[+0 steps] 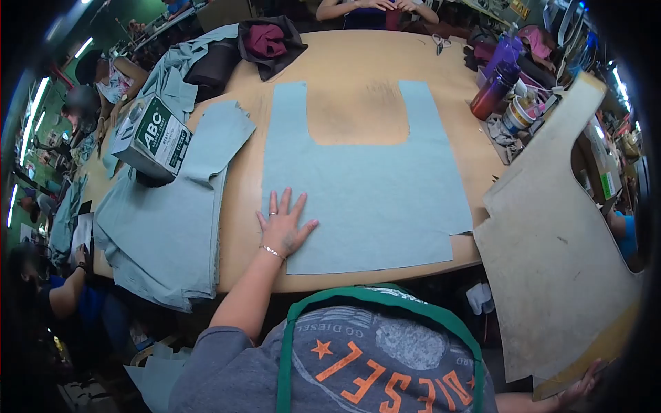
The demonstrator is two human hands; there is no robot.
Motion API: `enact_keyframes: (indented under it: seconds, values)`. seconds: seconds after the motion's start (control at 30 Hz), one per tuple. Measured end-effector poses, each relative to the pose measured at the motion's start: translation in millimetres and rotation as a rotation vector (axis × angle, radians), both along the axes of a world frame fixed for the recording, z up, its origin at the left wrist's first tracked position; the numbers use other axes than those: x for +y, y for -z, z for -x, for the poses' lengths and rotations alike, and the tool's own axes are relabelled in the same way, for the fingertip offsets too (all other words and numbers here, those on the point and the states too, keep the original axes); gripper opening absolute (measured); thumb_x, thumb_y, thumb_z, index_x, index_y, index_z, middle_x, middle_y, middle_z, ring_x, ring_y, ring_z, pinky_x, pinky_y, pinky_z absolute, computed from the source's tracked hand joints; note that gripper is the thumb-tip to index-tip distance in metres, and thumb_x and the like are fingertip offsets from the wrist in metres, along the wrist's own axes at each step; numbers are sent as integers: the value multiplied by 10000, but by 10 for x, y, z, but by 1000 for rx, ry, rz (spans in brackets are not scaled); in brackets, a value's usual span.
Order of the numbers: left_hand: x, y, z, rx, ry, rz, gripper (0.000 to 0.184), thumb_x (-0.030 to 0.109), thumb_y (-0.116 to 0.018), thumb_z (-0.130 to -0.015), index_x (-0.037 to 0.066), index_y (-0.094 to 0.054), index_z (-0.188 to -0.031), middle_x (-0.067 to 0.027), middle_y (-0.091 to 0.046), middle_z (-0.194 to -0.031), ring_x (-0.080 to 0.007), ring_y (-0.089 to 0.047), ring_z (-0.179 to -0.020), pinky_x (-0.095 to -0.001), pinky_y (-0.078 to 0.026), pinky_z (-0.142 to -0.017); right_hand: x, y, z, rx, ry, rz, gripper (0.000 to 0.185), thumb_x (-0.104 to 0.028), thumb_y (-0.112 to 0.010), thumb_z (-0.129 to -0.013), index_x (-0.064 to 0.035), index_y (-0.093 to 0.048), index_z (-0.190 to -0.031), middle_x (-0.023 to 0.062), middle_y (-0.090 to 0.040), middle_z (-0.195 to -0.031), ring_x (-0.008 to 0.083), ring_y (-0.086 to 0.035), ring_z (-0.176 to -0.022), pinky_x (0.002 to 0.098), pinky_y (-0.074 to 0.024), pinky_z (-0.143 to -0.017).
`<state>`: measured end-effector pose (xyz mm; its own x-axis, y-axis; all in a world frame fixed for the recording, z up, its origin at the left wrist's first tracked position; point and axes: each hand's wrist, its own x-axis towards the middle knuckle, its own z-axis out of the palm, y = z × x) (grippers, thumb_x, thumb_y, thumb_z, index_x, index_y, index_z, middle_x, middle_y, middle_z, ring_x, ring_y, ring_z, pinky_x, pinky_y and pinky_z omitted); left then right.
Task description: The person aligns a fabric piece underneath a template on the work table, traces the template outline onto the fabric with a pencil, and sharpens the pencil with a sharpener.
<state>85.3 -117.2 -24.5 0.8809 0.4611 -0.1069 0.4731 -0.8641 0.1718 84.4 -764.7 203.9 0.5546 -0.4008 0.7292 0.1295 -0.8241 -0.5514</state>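
Observation:
My left hand (pixel 282 226) lies flat with fingers spread on the left edge of a light blue-green fabric piece (pixel 365 199). This piece is spread on the table, with two strap-like arms pointing to the far side and a wide cut-out between them. Low at the right, my right hand (pixel 584 387) grips the bottom edge of a large worn cardboard pattern (pixel 544 255). The pattern stands tilted beside the table's right edge, and its curved outline has a long arm reaching upward. Part of my right hand's fingers is hidden behind it.
Left of the fabric is a stack of similar cloth (pixel 172 234) with an ABC box (pixel 155 138) on it. Dark and maroon cloth (pixel 268 41), scissors (pixel 441 43), a bottle (pixel 494 89) and a tub (pixel 518 113) line the table (pixel 344 62). Other people sit around.

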Motion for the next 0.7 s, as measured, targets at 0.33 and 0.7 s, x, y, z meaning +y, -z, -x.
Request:
enact_keyframes:
  seconds: [0.33,0.7]
  values:
    - [189,205,-301,-121,190,-78,620,496,-457,-791,157,-319,-1292,-107,-177,-1386,-323,-102,-1285,-650,-177,-907,431,26,941,-306,108,-87,228,-215,-566,-807,10,-594,-784,139,-594,-802,188,-529,-792,318,-410,-667]
    - [256,-382,-699,-503,186,1301,568,420,-505,-824,40,-395,-1232,-105,-473,-1176,-216,-416,-1116,-353,-345,-903,673,752,105,-38,-478,-449,243,-174,-505,-851,22,-533,-992,75,-570,-927,143,-518,-877,269,-395,-781]
